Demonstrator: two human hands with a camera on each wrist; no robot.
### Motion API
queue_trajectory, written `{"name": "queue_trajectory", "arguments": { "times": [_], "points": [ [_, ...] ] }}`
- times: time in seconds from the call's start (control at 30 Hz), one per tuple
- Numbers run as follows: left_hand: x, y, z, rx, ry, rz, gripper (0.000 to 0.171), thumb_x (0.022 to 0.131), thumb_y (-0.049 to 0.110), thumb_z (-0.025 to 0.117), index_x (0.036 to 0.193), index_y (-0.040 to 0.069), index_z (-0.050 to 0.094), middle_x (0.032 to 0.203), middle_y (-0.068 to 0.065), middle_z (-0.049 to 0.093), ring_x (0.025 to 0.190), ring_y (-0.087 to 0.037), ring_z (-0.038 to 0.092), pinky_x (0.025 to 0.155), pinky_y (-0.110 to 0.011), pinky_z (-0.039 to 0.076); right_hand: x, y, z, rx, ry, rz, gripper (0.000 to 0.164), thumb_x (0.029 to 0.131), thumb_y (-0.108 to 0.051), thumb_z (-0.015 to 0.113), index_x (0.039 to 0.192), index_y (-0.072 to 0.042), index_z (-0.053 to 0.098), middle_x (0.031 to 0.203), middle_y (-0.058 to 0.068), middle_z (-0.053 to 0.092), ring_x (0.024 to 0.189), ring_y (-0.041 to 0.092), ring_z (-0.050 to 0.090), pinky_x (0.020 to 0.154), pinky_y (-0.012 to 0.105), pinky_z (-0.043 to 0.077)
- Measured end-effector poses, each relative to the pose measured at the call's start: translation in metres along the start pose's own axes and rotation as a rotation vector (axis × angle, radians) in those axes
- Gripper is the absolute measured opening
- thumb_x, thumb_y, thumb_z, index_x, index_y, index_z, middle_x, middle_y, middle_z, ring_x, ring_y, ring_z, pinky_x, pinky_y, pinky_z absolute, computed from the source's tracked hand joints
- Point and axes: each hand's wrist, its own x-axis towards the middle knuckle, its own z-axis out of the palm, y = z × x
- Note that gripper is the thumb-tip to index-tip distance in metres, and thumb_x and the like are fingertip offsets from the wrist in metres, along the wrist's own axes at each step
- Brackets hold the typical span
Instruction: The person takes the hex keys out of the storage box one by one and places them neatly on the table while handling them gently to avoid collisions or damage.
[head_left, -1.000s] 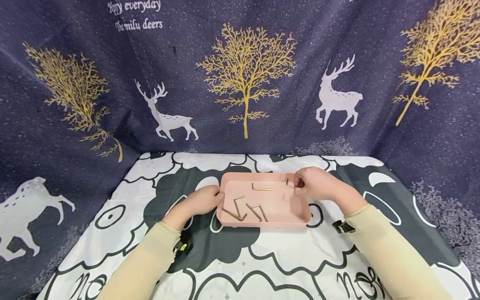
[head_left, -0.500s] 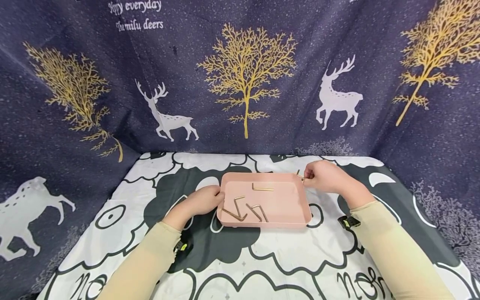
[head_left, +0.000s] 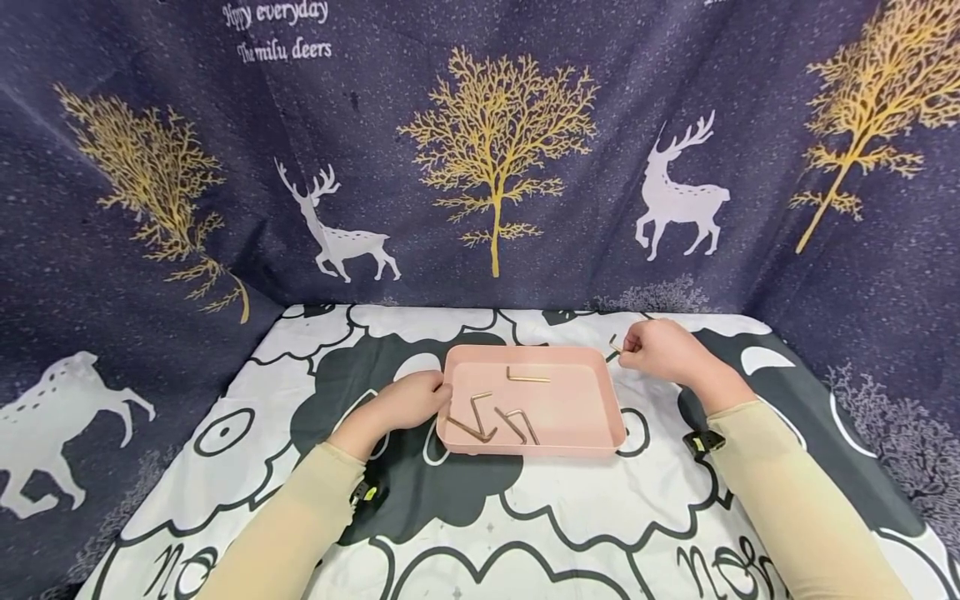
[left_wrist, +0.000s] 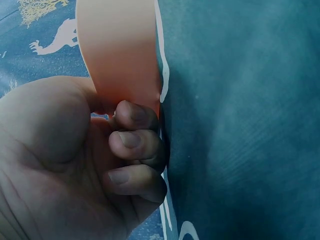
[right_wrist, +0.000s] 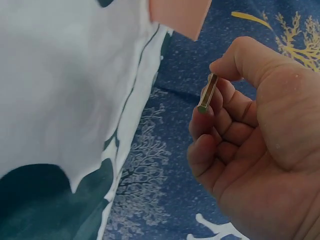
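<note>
Hex key [right_wrist: 208, 95] pinched in the right hand [head_left: 660, 352], thumb and fingertips pressed together on it with nothing but metal in between! Its bent end pokes out to the left of that grip, and the grip sits just outside the far right corner of the pink tray [head_left: 573, 408].

Over to the left hand [head_left: 408, 402], clamped on the tray's left wall: thumb over the rim, fingers curled against the outside. So the tray lies between the two grips, flat on the patterned cloth [head_left: 562, 500].

Just right of the left grip, a cluster of keys [head_left: 480, 414], angled this way and that on the tray floor, and a lone key [head_left: 528, 380] near the back wall, between both hands. Beyond both grips rises a dark blue backdrop [head_left: 555, 287] with deer and golden trees, while straps circle both wrists below pale sleeves.
</note>
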Motion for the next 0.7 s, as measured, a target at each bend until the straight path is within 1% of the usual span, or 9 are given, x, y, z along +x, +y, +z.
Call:
{"name": "queue_trajectory", "arguments": {
  "times": [0.07, 0.17, 0.2, 0.3, 0.4, 0.43, 0.53, 0.63, 0.7],
  "points": [
    [0.000, 0.000, 0.000, 0.001, -0.001, 0.003, 0.037, 0.115, 0.020, 0.045, 0.081, 0.014, 0.058, 0.074, 0.000, 0.052, 0.064, -0.018, 0.048, 0.064, -0.035, 0.039, 0.002, 0.005, 0.003, 0.007, -0.005, 0.000, 0.008, 0.092, -0.019, 0.077, 0.086, -0.014, 0.074, 0.071, -0.006, 0.066, 0.061, 0.016, 0.055, 0.066, 0.040, 0.049],
    [0.000, 0.000, -0.001, 0.001, -0.006, 0.003, 0.037, 0.115, 0.020, 0.045, 0.081, 0.014, 0.059, 0.074, 0.000, 0.053, 0.064, -0.018, 0.048, 0.064, -0.035, 0.039, 0.005, 0.019, 0.009, 0.029, -0.006, -0.021, 0.011, 0.092, -0.023, 0.076, 0.084, -0.015, 0.074, 0.069, -0.005, 0.066, 0.060, 0.017, 0.056, 0.065, 0.041, 0.049],
    [0.000, 0.001, -0.001, -0.001, -0.008, 0.002, 0.037, 0.115, 0.020, 0.046, 0.082, 0.014, 0.059, 0.074, 0.000, 0.053, 0.063, -0.018, 0.048, 0.064, -0.035, 0.039, 0.009, 0.033, 0.016, 0.050, 0.008, -0.051, 0.014, 0.093, -0.027, 0.076, 0.083, -0.017, 0.073, 0.068, -0.007, 0.064, 0.059, 0.015, 0.053, 0.063, 0.039, 0.047],
    [0.000, 0.001, -0.001, -0.005, -0.017, -0.007, 0.037, 0.116, 0.021, 0.045, 0.082, 0.015, 0.059, 0.074, -0.001, 0.053, 0.063, -0.018, 0.047, 0.063, -0.035, 0.039, 0.012, 0.043, 0.023, 0.059, -0.009, -0.056, 0.015, 0.093, -0.028, 0.075, 0.082, -0.019, 0.072, 0.067, -0.006, 0.063, 0.057, 0.015, 0.052, 0.062, 0.039, 0.047],
    [0.000, 0.000, -0.001, -0.004, -0.023, -0.011, 0.037, 0.116, 0.022, 0.044, 0.083, 0.015, 0.060, 0.075, -0.001, 0.053, 0.063, -0.018, 0.047, 0.063, -0.035, 0.039, 0.014, 0.041, 0.026, 0.045, -0.034, -0.028, 0.015, 0.093, -0.025, 0.075, 0.081, -0.018, 0.073, 0.068, -0.006, 0.063, 0.059, 0.015, 0.052, 0.064, 0.039, 0.048],
    [0.000, 0.000, 0.000, -0.004, -0.024, -0.011, 0.037, 0.116, 0.022, 0.044, 0.083, 0.015, 0.060, 0.075, -0.001, 0.053, 0.063, -0.018, 0.047, 0.063, -0.035, 0.039, 0.011, 0.029, 0.021, 0.021, -0.057, 0.008, 0.013, 0.093, -0.021, 0.075, 0.081, -0.016, 0.073, 0.069, -0.005, 0.064, 0.060, 0.016, 0.055, 0.066, 0.041, 0.050],
    [0.000, 0.000, -0.001, -0.003, -0.021, -0.007, 0.037, 0.116, 0.022, 0.044, 0.083, 0.015, 0.060, 0.075, -0.001, 0.053, 0.064, -0.019, 0.048, 0.064, -0.035, 0.039, 0.012, 0.020, 0.019, -0.019, -0.073, 0.032, 0.013, 0.094, -0.020, 0.076, 0.082, -0.014, 0.074, 0.071, -0.006, 0.065, 0.064, 0.015, 0.055, 0.069, 0.042, 0.052],
    [-0.001, 0.001, -0.001, -0.005, -0.018, -0.006, 0.037, 0.116, 0.022, 0.044, 0.083, 0.015, 0.060, 0.075, -0.001, 0.053, 0.064, -0.019, 0.048, 0.064, -0.035, 0.039, 0.014, 0.018, 0.020, -0.041, -0.091, 0.051, 0.014, 0.095, -0.020, 0.076, 0.083, -0.014, 0.075, 0.072, -0.006, 0.066, 0.065, 0.015, 0.055, 0.072, 0.043, 0.053],
    [-0.001, 0.001, -0.002, -0.007, -0.018, -0.009, 0.037, 0.116, 0.022, 0.044, 0.083, 0.015, 0.060, 0.075, -0.001, 0.052, 0.063, -0.019, 0.047, 0.063, -0.035, 0.039, 0.016, 0.018, 0.020, -0.040, -0.102, 0.057, 0.015, 0.095, -0.020, 0.075, 0.082, -0.014, 0.074, 0.072, -0.006, 0.065, 0.065, 0.015, 0.054, 0.072, 0.043, 0.052]
  ]
}}
